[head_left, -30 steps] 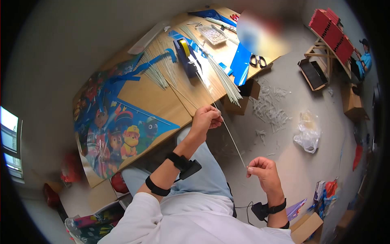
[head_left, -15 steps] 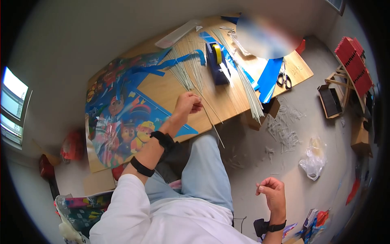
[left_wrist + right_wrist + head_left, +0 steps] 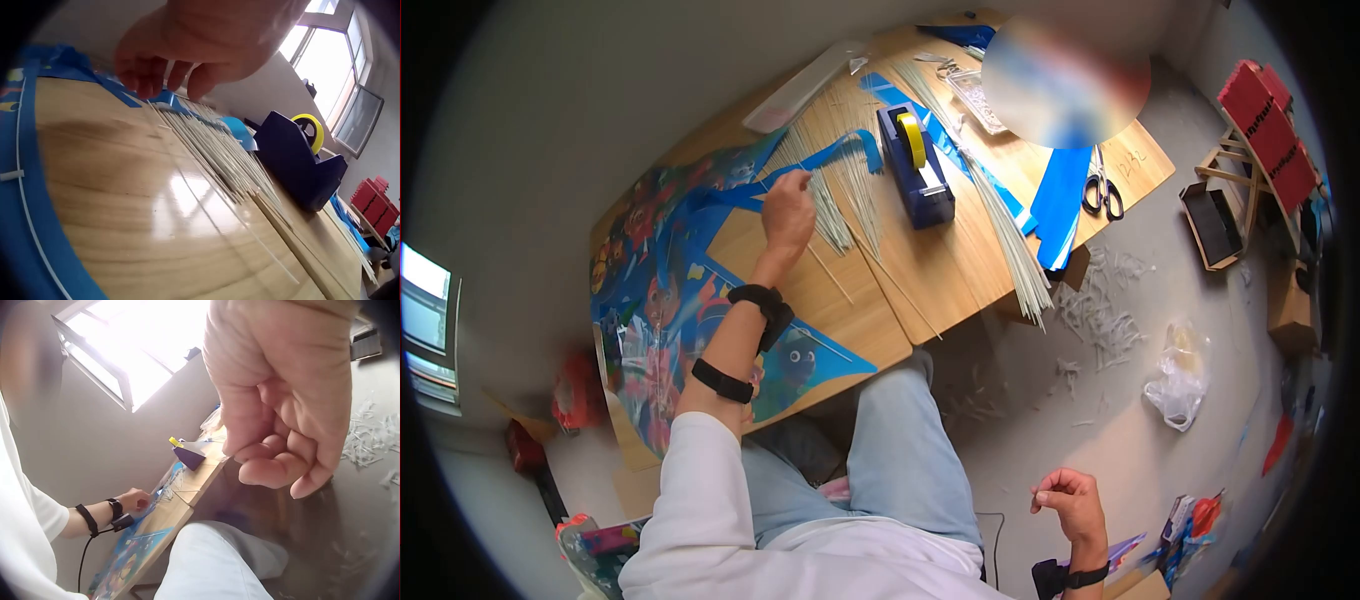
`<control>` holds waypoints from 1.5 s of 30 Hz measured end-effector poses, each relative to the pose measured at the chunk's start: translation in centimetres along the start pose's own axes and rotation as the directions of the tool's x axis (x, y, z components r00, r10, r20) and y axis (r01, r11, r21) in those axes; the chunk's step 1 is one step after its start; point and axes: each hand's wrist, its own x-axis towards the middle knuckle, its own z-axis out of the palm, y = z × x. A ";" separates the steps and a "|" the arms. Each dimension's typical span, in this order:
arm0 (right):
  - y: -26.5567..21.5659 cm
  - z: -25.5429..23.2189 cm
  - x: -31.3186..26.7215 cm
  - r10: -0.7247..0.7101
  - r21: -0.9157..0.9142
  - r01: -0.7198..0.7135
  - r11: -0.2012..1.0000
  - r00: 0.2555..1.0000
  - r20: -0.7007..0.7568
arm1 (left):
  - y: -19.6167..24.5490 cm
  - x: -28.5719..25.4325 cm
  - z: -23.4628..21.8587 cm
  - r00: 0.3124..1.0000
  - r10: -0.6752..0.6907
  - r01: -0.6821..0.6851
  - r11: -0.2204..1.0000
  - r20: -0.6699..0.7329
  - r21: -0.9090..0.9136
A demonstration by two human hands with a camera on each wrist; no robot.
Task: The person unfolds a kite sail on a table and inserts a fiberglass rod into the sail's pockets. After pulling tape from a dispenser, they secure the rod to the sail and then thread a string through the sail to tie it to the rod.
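Observation:
My left hand (image 3: 788, 212) is over the table beside a bundle of thin pale sticks (image 3: 830, 215), its fingers bent downward. It pinches one thin stick (image 3: 832, 277), which slants from under the fingers toward the table's front edge. The left wrist view shows this stick (image 3: 262, 248) low over the wood, with the bundle (image 3: 206, 153) just beyond the fingertips. My right hand (image 3: 1072, 503) hangs above the floor, away from the table. Its fingers (image 3: 275, 469) are loosely curled, and nothing shows between them.
Printed blue cartoon sheets (image 3: 800, 360) cover the table's left side. A tape dispenser (image 3: 920, 185) with yellow tape, a second stick bundle (image 3: 1000, 215), scissors (image 3: 1103, 195) and a clear box (image 3: 978, 105) stand farther right. White scraps (image 3: 1100, 310) and a plastic bag (image 3: 1180, 385) lie on the floor.
The right hand has let go of the stick's end and dropped back. The left hand has carried the stick away from me and leftward, over the table to the bundle.

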 end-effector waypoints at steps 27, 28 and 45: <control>0.9 0.5 4.6 0.016 0.001 -0.016 1.000 0.999 -0.029 | 10.9 6.8 5.7 0.868 0.494 -0.488 0.868 0.047 -0.094; 1.1 0.4 4.8 0.018 -0.006 -0.019 1.000 0.999 -0.033 | 11.0 6.4 5.9 0.864 0.503 -0.501 0.863 0.031 -0.061; 2.0 1.2 6.4 -0.016 -0.031 0.016 0.999 1.000 -0.015 | 14.9 0.5 4.0 0.981 -0.181 0.109 0.814 -0.071 -0.571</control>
